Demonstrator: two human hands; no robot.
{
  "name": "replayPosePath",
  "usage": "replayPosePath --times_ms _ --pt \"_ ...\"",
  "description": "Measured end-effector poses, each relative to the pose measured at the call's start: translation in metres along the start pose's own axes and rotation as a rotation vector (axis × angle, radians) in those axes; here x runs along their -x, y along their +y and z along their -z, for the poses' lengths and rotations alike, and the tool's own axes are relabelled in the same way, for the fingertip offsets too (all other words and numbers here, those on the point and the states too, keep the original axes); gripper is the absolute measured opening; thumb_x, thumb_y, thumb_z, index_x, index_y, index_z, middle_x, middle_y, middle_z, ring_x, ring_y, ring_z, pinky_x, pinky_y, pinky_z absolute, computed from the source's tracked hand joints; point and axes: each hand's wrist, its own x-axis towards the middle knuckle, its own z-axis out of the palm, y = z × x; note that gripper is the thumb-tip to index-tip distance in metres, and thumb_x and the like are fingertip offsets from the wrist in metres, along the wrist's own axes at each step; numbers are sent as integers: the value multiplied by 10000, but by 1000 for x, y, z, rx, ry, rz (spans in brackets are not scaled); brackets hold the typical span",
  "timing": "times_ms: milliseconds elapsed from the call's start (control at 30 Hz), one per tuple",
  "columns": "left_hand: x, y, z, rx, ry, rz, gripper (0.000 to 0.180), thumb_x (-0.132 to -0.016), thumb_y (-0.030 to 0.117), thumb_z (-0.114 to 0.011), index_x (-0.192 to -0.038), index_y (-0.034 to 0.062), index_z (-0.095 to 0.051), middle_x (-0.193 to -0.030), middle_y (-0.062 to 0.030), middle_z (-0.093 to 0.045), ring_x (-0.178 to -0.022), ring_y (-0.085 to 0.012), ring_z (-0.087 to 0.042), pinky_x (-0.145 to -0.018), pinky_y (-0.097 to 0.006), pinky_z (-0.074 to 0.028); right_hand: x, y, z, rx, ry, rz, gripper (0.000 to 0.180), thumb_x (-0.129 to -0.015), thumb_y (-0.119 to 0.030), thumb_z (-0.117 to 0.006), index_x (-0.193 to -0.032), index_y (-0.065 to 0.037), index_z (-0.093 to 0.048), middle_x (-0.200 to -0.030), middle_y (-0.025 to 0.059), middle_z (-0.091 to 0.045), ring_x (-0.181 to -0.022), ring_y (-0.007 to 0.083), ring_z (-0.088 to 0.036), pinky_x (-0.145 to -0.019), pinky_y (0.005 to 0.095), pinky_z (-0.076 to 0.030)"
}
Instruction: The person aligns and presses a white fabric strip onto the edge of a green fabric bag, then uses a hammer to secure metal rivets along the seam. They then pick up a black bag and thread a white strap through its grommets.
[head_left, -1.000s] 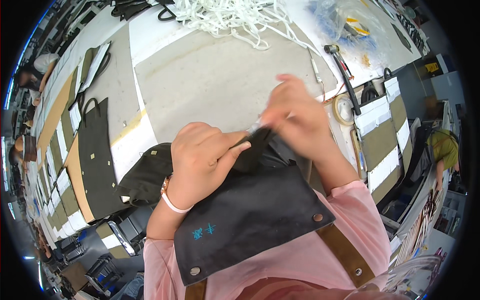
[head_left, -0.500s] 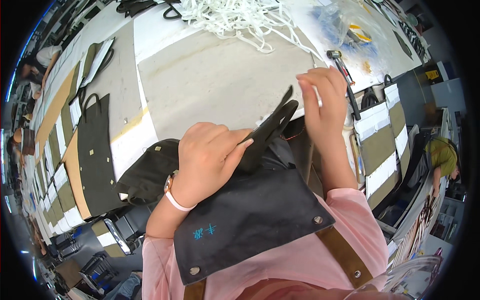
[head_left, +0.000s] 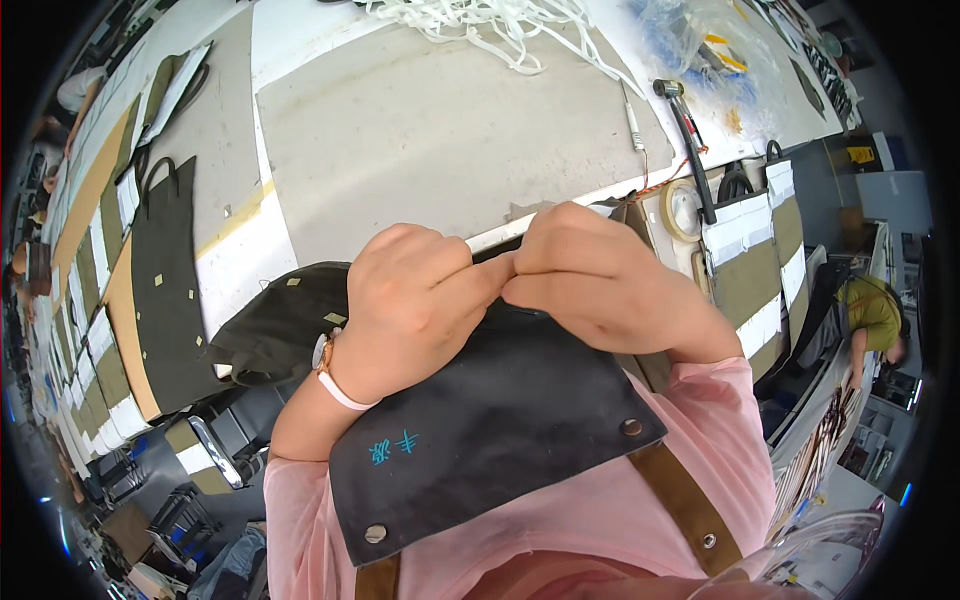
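My left hand and my right hand meet in front of my chest, fingertips almost touching. Both are closed in a pinch on the upper edge of a dark olive fabric bag, whose body spreads out left of my left wrist. The part between the fingers is mostly hidden by the hands. Small pale yellow squares dot the bag's side. Below the hands hangs my dark apron with brown straps. A watch and a pale band are on my left wrist.
On the table lie a heap of white strips, a hammer, a tape roll, a white pen-like tool and clear plastic bags. Dark panels with handles stand left; olive-and-white pieces right. Another person works at far right.
My right hand has come down and left from its raised, open position to meet my left hand, and its fingers have closed. The upright dark flap is now covered by the hands.
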Motion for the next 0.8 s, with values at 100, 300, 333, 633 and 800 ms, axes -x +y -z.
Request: replayPosePath --times_ms 100,300,333,633,800 --pt "-1 0 3 22 -10 16 262 -693 89 -773 -947 156 -781 -645 9 -418 -589 -178 -502 -592 -334 -421 -2 -2 0 -24 71 17 238 -755 44 -707 -988 6 -678 -963 105 -620 -852 300 -586 -746 383 -494" --pt "-1 -1 7 77 -23 45 279 -669 82 -787 -943 137 -780 -631 -3 -434 -579 -198 -498 -593 -345 -415 -2 -1 7 -32 120 37 251 -750 39 -712 -999 27 -684 -994 130 -637 -876 324 -614 -761 397 -522" --pt "-2 -1 6 75 -16 47 244 -700 97 -780 -937 155 -786 -629 15 -426 -578 -179 -500 -592 -334 -422 -3 -1 6 -35 117 48 256 -743 37 -717 -997 29 -684 -994 131 -637 -877 327 -614 -763 399 -522" --pt "0 1 10 108 -21 68 388 -613 71 -809 -996 129 -785 -629 -27 -435 -568 -225 -475 -593 -356 -400 2 -1 17 50 57 44 210 -721 19 -728 -921 33 -667 -1012 141 -645 -915 345 -628 -821 429 -543" --pt "1 4 8 82 -15 39 398 -615 81 -810 -1008 137 -788 -630 -16 -430 -565 -217 -468 -588 -352 -393 7 -1 11 38 64 113 181 -724 -1 -728 -884 33 -650 -1036 142 -655 -942 354 -636 -829 447 -551"
